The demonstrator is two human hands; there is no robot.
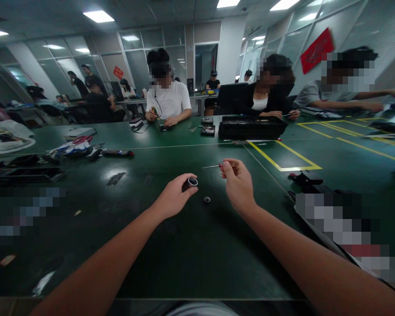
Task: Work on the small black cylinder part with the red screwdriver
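Note:
My left hand (174,197) is closed around a small black cylindrical part with a silver ring (191,182), held just above the green table (184,254). My right hand (238,184) pinches a thin screwdriver with a red collar (217,166), its metal tip pointing left. A small dark ring-shaped piece (207,199) lies on the table between the two hands.
A black tray (252,127) and small devices (208,129) lie further back. Tools and clutter (75,151) sit at the left, a black object (306,179) at the right by yellow floor-style tape lines (283,164). Three people sit across the table.

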